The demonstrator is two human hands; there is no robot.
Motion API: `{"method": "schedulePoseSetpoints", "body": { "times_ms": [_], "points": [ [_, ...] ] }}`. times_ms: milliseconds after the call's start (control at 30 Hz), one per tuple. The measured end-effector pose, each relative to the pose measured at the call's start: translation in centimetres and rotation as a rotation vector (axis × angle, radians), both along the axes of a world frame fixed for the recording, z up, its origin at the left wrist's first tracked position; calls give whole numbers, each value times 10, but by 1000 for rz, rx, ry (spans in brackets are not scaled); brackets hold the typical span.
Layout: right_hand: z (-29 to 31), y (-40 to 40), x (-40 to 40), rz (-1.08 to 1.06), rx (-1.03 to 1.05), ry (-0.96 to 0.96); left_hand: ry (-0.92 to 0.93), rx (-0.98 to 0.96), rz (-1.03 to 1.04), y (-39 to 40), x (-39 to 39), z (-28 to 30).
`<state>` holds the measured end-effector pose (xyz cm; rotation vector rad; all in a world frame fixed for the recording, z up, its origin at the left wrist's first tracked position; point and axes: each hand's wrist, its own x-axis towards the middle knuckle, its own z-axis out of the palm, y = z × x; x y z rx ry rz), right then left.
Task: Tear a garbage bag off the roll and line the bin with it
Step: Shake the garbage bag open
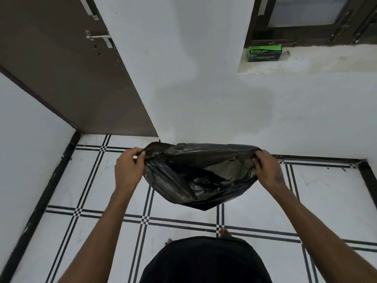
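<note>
A black garbage bag [195, 176] hangs in the air between the person's two outstretched arms, stretched wide at its mouth and held above the tiled floor [326, 201]. The left hand [128, 168] is clenched on the bag's left rim, the thumb pressing the plastic against the curled fingers, so the bag lies just to the right of that hand and touches it. The right hand [267, 170] pinches the opposite rim, its fingers curled into the plastic, with the bag just to its left. Between the two hands the mouth gapes open toward the camera, showing a creased, greyish inside, while the rest of the bag sags down to a loose point below and between the hands. The bag touches nothing but the hands. Well apart from it, up on a window ledge [306, 64] in the white wall [204, 88], stands a green garbage bag box [264, 53]. A brown door [67, 78] with a metal latch stands to the upper left. At the bottom edge the person's dark clothing and bare toes show on the floor.
</note>
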<state>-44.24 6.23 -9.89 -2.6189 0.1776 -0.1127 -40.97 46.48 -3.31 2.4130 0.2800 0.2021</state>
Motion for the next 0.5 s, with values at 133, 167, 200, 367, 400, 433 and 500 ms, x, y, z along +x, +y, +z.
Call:
{"method": "schedulePoseSetpoints", "body": {
  "times_ms": [133, 167, 200, 367, 400, 433, 500],
  "points": [
    [-3, -15, 1, 71, 23, 28, 17, -9, 52, -18, -5, 0],
    [-2, -17, 1, 81, 37, 20, 27, 16, 63, -21, -6, -2],
    [-1, -22, 2, 93, 50, 11, 41, 46, 69, -26, -8, -5],
    [1, -35, 5, 108, 17, 4, 87, 2, 123, -43, -26, -12],
    [2, -35, 6, 113, 12, 12, 97, -8, 151, -46, -30, -12],
    [3, -36, 8, 123, 7, 21, 102, -22, 177, -47, -34, -14],
    [5, -36, 11, 134, 13, 36, 125, -53, 202, -45, -38, -21]
  ]
}}
